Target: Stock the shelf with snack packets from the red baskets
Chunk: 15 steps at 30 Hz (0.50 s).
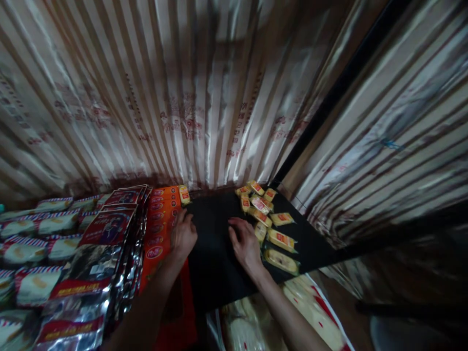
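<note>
My left hand (pixel 185 235) lies at the right edge of an orange printed sheet (pixel 157 234), over the black tabletop (pixel 212 243). Its fingers are slightly bent and apart, with nothing visible in them. One small yellow packet (pixel 184 194) rests just beyond its fingertips. My right hand (pixel 245 243) hovers over or touches the black tabletop; its thumb and fingers are apart and hold nothing. Right beside it is a loose group of yellow wrapped snack packets (pixel 281 240), some small and some longer, with red and white labels.
At left lies a stack of dark red and silver pouches (pixel 106 229). Farther left are rows of white packets with striped edges (pixel 58 223). Clear bags of pale items (pixel 310 307) sit below the table's near edge. A striped curtain (pixel 183 97) hangs behind, beside a dark pole (pixel 329 107).
</note>
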{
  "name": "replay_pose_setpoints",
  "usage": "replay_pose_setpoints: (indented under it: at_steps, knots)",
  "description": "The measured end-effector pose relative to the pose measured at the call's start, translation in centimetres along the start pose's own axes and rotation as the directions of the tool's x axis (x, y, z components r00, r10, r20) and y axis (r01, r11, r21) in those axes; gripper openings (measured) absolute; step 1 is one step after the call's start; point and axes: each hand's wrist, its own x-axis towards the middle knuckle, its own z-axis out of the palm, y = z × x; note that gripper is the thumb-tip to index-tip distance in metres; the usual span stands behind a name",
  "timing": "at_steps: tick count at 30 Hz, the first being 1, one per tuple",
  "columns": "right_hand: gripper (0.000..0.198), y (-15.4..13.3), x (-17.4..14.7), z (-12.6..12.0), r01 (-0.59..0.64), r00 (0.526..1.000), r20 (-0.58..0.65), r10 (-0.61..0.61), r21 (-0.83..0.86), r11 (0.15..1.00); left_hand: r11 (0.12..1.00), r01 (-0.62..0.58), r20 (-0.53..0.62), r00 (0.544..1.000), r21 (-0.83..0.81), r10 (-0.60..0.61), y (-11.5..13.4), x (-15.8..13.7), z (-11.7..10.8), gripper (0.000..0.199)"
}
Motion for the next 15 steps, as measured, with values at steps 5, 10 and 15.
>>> replay_pose_setpoints:
  at_steps: [5, 10, 15]
  knots:
    - [0.026, 2.8, -4.6, -5.4, 0.019, 1.000, 0.027, -0.013, -0.255, 0.967, 0.986, -0.003, 0.140, 0.990, -0.166, 0.027, 2.7, -1.9, -1.1, 0.032]
    - [0.038, 3.5, -4.9, -6.3, -0.053, 0.998, -0.061, 0.032, -0.391, 0.919, 0.966, -0.066, 0.197, 0.973, -0.249, 0.117, 5.3, -3.6, -1.6, 0.032]
    - [0.035, 5.3, -3.4, -5.7, -0.053, 0.999, -0.006, 0.054, -0.359, 0.932, 0.959, -0.076, 0.279, 0.948, -0.275, 0.155, 6.9, -6.2, -2.1, 0.033]
